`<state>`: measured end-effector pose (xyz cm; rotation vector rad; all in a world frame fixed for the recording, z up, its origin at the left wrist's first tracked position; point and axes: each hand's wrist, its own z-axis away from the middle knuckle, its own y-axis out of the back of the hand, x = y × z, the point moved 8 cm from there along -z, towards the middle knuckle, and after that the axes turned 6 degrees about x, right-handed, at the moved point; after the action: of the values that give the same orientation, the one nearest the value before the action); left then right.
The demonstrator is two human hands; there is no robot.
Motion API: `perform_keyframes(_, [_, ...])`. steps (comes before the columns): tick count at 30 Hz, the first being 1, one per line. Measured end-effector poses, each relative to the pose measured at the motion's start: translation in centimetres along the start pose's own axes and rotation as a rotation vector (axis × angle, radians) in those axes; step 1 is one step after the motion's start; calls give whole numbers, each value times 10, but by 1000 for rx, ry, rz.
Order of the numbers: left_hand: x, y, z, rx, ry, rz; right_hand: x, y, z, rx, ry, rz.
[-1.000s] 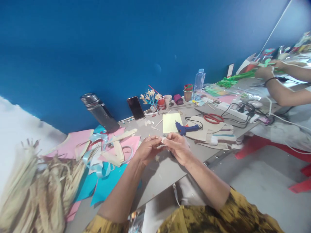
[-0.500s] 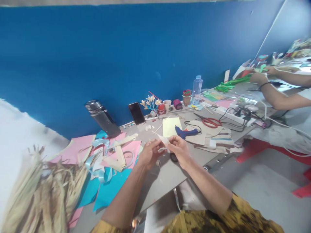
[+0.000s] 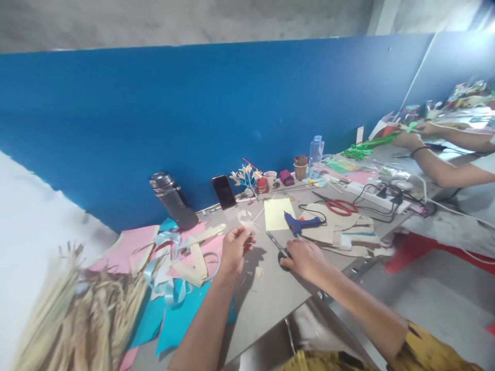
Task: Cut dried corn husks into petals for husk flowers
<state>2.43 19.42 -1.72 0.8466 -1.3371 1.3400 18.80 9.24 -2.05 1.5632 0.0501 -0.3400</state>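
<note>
My left hand [image 3: 236, 248] is raised over the table with its fingertips pinched together. From the fingertips sticks out a thin, whitish strip [image 3: 248, 225], perhaps corn husk; its full shape is hard to see. My right hand [image 3: 305, 257] is closed at the black handles of a small pair of scissors [image 3: 275, 241], whose blades point away to the left. Just beyond the right hand lies a blue glue gun [image 3: 302, 223], beside a pale yellow sheet [image 3: 275, 214]. A small cream scrap [image 3: 259, 271] rests on the table between my hands.
Dried husks [image 3: 88, 314], pink and blue paper and ribbon crowd the left. A grey thermos [image 3: 176, 203], a phone [image 3: 223, 191] and small flowers [image 3: 247, 176] stand along the wall. Red-handled scissors [image 3: 340, 207] and a power strip [image 3: 377, 197] lie right, near another person's hands [image 3: 408, 140].
My hands have come apart. The right one let go of the pale strip and moved down and right onto the black scissors; the left keeps the strip. The view has tilted upward.
</note>
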Motion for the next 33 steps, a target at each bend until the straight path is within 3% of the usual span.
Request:
perform_keyframes(9, [8,10,-4,65,-8,59,-15,0,-9,-66,-28,0])
perform_keyframes(13, [11,13,-5,69,3,119,-7,1,-6,-39,-58,-35])
perform_keyframes(15, [14,14,-3,65,18,152,1,-3,-4,-45,-86,-228])
perform_keyframes(18, [23,13,2,46,40,230,5,-19,0,-155,-130,-925])
perform_keyframes(20, [29,10,7,34,58,297,-5,-24,2,-238,-108,-1364])
perform_keyframes(22, [33,9,12,43,87,351,-20,-26,4,-308,-37,-1612])
perform_keyframes(24, [35,9,16,70,104,387,-37,-26,5,-349,28,-1691])
perform_keyframes(27, [41,8,23,69,83,436,-56,-29,5,-318,58,-1635])
perform_keyframes(33, [47,8,31,68,24,463,-74,-29,7,-327,95,-1593])
